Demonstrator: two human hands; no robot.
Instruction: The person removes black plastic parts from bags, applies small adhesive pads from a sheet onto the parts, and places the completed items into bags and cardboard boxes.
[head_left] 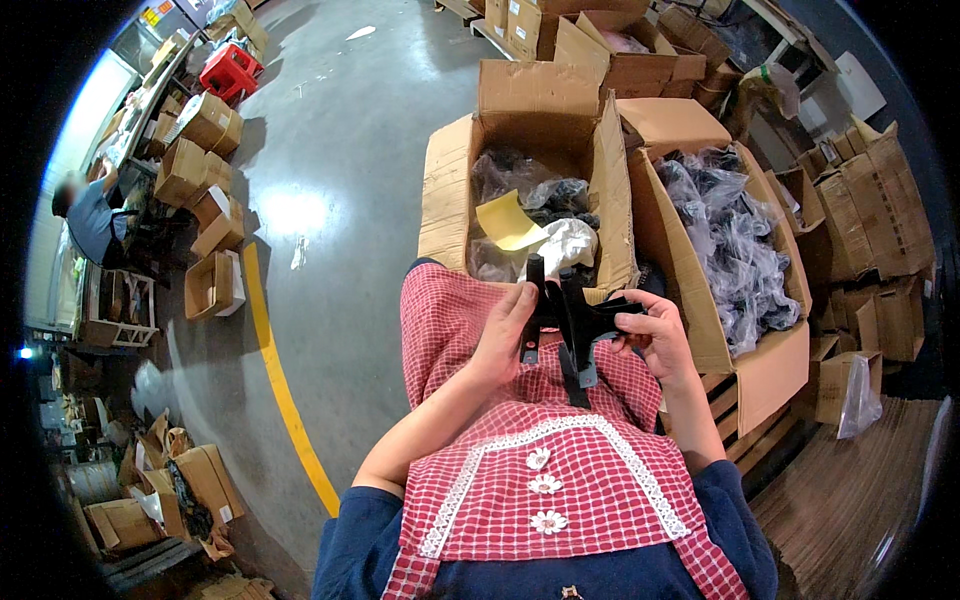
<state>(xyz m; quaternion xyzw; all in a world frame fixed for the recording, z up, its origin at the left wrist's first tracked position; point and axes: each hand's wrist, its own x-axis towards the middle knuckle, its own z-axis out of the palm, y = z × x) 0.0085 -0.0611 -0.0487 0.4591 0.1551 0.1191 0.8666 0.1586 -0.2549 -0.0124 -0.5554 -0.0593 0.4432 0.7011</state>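
Observation:
Over my lap, both hands hold black bracket-like parts with round tubular ends and flat tabs; I cannot tell whether they are joined. My left hand grips the left piece, its thumb lying along the upright part. On the other side, my right hand pinches the arm that sticks out to the right. One flat tab hangs down between the hands. Just beyond them stands an open cardboard box with plastic-wrapped dark items, a yellow sheet and a crumpled white bag.
A second open carton full of bagged dark parts stands at the right. More cartons are piled beyond it. On the left are a yellow floor line, several boxes, a red stool and a seated person.

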